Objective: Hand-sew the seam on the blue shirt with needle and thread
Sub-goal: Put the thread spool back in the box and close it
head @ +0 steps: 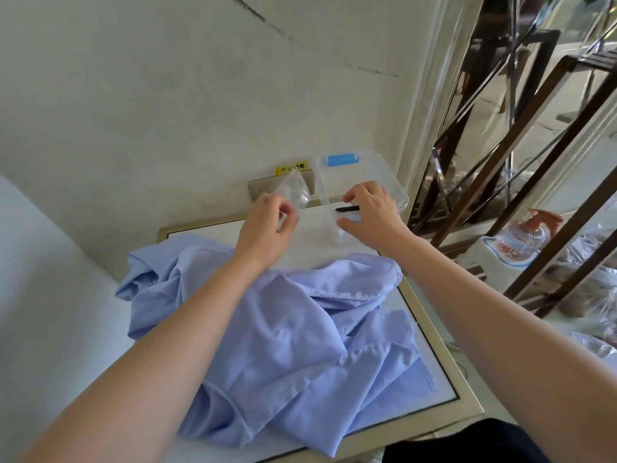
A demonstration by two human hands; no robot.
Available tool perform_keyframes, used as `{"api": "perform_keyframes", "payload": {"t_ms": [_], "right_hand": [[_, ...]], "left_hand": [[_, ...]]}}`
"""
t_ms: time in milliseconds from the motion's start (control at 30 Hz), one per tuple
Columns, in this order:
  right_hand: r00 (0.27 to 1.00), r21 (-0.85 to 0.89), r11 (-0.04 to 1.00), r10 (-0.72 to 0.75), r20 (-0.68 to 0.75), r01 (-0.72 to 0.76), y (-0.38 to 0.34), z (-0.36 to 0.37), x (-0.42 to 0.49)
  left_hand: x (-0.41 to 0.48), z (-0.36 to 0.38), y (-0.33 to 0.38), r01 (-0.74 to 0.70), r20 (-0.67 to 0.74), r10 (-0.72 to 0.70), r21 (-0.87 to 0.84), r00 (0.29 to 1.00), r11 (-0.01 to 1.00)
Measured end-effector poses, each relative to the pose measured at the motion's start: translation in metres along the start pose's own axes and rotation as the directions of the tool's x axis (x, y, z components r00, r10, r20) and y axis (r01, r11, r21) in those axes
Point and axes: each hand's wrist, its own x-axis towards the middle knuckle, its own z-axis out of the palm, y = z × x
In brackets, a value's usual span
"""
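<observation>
The light blue shirt [287,332] lies crumpled across the white table top [430,379]. Beyond it, my left hand [267,228] pinches a small clear plastic bag [295,190] held up off the table. My right hand [370,215] grips the near end of a clear plastic box [337,235], beside its black and blue clasp [347,210]. The box's clear lid [364,172], with a blue clip at the far end, stands raised behind my right hand. No needle or thread can be made out.
A wall socket panel [263,188] with a yellow sticker sits behind the box. To the right stand a brown metal frame [521,182], a glass jar [527,235] and plastic-wrapped goods [591,269]. A white wall rises behind the table.
</observation>
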Motion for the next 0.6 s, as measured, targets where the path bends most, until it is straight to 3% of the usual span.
{"api": "perform_keyframes", "payload": {"t_ms": [133, 333, 467, 600], "right_hand": [[0.996, 0.061, 0.996, -0.059, -0.072, 0.064, 0.001, 0.001, -0.007], [0.986, 0.092, 0.982, -0.167, 0.002, 0.166, -0.002, -0.005, -0.013], [0.981, 0.091, 0.978, -0.190, 0.041, 0.185, -0.004, -0.010, -0.019], [0.966, 0.144, 0.969, -0.221, 0.133, 0.202, -0.008, -0.015, -0.028]], "left_hand": [[-0.002, -0.011, 0.007, 0.020, -0.313, -0.053, -0.108, 0.948, 0.994], [0.002, -0.026, 0.026, -0.101, -0.522, -0.128, -0.388, 0.843, 0.916], [0.011, -0.039, 0.040, -0.072, -0.559, -0.283, -0.529, 0.779, 0.845], [0.013, -0.044, 0.044, 0.005, -0.452, -0.532, -0.759, 0.716, 0.651]]}}
